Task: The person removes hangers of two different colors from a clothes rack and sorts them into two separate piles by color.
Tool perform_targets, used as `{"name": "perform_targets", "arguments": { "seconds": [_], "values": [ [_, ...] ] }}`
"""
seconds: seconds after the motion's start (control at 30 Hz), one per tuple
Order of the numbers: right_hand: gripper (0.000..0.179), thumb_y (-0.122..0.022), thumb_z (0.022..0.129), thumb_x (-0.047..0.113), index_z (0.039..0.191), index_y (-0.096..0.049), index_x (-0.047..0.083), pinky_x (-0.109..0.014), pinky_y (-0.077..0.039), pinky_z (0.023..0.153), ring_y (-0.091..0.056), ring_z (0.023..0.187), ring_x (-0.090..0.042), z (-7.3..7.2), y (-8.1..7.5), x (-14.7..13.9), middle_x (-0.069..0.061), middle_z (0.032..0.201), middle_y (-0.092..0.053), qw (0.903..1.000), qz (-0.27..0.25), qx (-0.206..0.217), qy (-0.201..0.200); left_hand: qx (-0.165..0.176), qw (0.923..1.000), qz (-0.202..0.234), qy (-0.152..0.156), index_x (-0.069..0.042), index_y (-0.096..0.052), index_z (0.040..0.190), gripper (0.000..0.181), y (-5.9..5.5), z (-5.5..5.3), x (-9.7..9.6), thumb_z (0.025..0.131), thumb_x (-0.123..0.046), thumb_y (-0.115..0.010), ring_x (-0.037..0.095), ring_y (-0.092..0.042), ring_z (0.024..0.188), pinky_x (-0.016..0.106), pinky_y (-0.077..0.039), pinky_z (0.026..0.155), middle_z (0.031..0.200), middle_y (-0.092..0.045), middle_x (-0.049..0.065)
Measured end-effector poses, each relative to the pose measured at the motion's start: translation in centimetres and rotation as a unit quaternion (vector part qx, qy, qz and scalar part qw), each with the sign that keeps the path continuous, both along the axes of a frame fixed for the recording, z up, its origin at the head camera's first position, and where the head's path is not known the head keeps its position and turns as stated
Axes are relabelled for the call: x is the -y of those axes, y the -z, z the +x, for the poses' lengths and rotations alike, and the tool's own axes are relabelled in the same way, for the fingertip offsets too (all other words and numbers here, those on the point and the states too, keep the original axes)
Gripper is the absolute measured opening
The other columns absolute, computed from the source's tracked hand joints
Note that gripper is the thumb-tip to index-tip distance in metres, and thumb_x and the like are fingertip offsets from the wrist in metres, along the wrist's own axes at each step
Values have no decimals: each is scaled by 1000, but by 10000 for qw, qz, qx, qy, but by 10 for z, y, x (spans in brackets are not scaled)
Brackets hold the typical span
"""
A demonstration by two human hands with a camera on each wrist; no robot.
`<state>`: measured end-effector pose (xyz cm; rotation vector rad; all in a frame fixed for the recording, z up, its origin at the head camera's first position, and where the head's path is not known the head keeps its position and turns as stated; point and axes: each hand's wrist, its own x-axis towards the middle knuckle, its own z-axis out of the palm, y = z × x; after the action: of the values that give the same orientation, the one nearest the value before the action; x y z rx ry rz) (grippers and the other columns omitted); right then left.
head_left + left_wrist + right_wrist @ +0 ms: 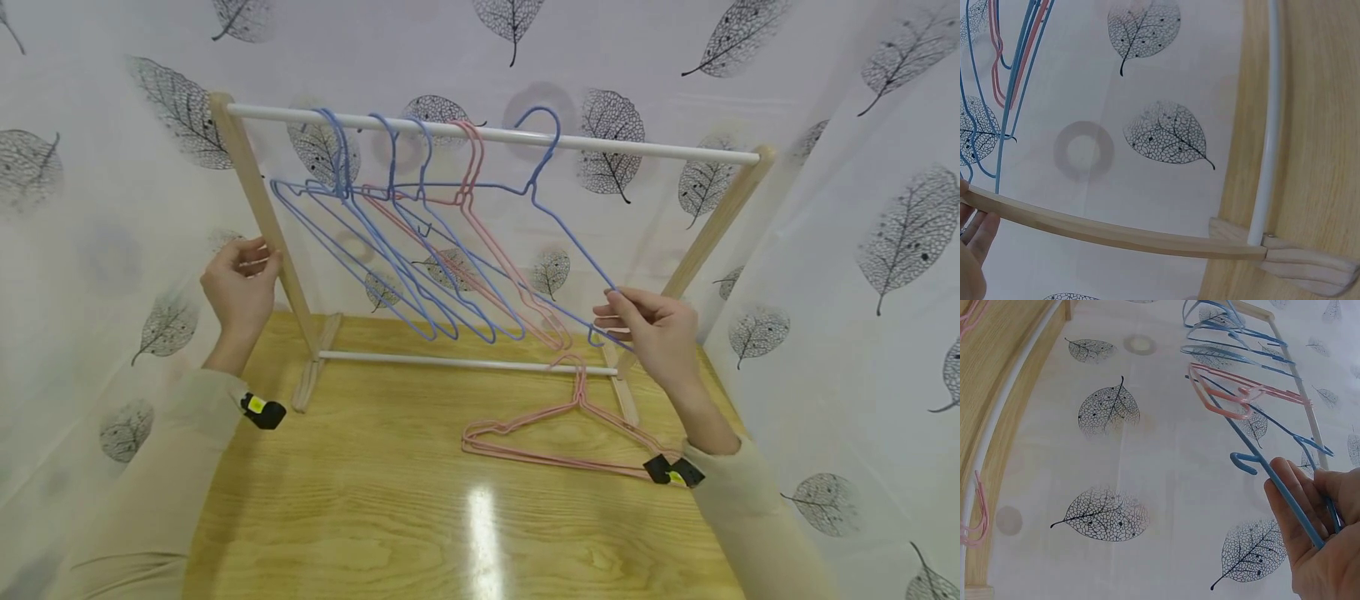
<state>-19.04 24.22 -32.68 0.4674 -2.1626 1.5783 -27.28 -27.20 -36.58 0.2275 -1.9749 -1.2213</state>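
At least two pink wire hangers (580,392) are laid on the wood-grain table (375,500), in front of the clothes rack (717,225). Near the rack's right post, one end of a blue wire hanger (1271,474) is pinched between the thumb and fingers of the right hand (663,333); from that grip its frame is slanted up and leftward, its hook arched over the rack's upper rail (652,148). The rack's left post (253,192) is gripped by the left hand (243,279). The hanger is judged to be in the course of being set along the rail; for the next move, full seating of the hook and a gentle release seem to be called for. Further leftward on the rail, other blue hangers (393,150) and a pink pair (480,154) are hung. Behind the rack, a leaf-print sheet (450,42) is seen.
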Motion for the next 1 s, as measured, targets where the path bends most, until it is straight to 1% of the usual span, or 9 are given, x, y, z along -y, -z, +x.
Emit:
{"name": "perform_targets", "arguments": {
  "seconds": [0.1, 0.2, 0.27, 0.33, 0.57, 0.7, 0.8, 0.9, 1.0],
  "values": [
    [25, -63, 105, 8, 117, -74, -11, -22, -65, 67, -78, 73, -1, 5, 0, -9, 19, 84, -80, 10000, -50, -19, 26, -2, 10000, 19, 4, -6, -79, 116, 26, 1, 0, 1, 96, -22, -76, -23, -57, 71, -2, -49, 68, 102, -81, 5],
    [22, -63, 105, 6, 115, -76, -8, -22, -65, 66, -79, 73, -3, 11, 2, -17, 15, 85, -82, 9998, -172, -86, -23, -3, 10000, 16, -2, -6, -79, 116, 26, 1, 0, 1, 96, -22, -76, -23, -57, 70, -2, -49, 68, 101, -80, 5],
    [20, -64, 104, 4, 114, -77, -8, -22, -65, 67, -79, 73, -4, 15, 4, -22, 13, 85, -82, 9996, -250, -147, -48, 12, 10000, 0, -21, -6, -78, 116, 26, 1, -1, 1, 96, -22, -76, -23, -57, 71, -2, -49, 68, 106, -81, 10],
    [21, -63, 104, 3, 114, -76, -10, -22, -65, 67, -79, 74, -4, 21, 6, -27, 13, 85, -82, 9996, -244, -168, 11, -1, 10000, 5, -7, -5, -78, 116, 25, 0, -1, 1, 96, -21, -76, -24, -57, 71, -2, -49, 68, 107, -81, 11],
    [22, -63, 102, -3, 112, -71, -21, -21, -64, 65, -79, 73, -4, 36, 16, -40, 10, 84, -82, 9991, -234, -220, 271, 23, 10000, 29, 34, -5, -78, 117, 26, 0, -2, 1, 97, -21, -75, -24, -58, 72, -1, -51, 69, 107, -81, 10],
    [21, -63, 102, -4, 111, -72, -20, -21, -64, 64, -79, 71, -4, 44, 23, -47, 11, 82, -82, 9989, -149, -83, 445, 65, 10000, 23, 4, -5, -78, 117, 26, 0, -1, 1, 97, -22, -75, -24, -57, 72, -1, -51, 69, 108, -80, 11],
    [21, -62, 103, -2, 113, -74, -16, -21, -64, 64, -79, 71, -4, 49, 30, -53, 14, 82, -81, 9984, 75, 90, 555, 81, 10000, 25, -10, -6, -78, 117, 27, 0, -1, 1, 96, -22, -75, -24, -57, 72, -1, -50, 69, 108, -81, 10],
    [21, -62, 103, -1, 113, -74, -15, -21, -64, 63, -79, 72, -3, 52, 38, -57, 15, 83, -81, 9978, 180, 267, 571, 90, 10000, 13, -17, -6, -78, 117, 27, 1, -1, 2, 96, -23, -76, -24, -57, 71, -1, -50, 68, 109, -81, 11],
    [21, -62, 104, 1, 112, -75, -13, -23, -65, 63, -79, 72, -4, 53, 47, -61, 14, 83, -82, 9974, 155, 461, 525, 97, 9999, -20, -27, -6, -78, 118, 27, 1, -1, 2, 97, -23, -75, -24, -57, 71, -2, -49, 68, 110, -80, 13]
  ]
}}
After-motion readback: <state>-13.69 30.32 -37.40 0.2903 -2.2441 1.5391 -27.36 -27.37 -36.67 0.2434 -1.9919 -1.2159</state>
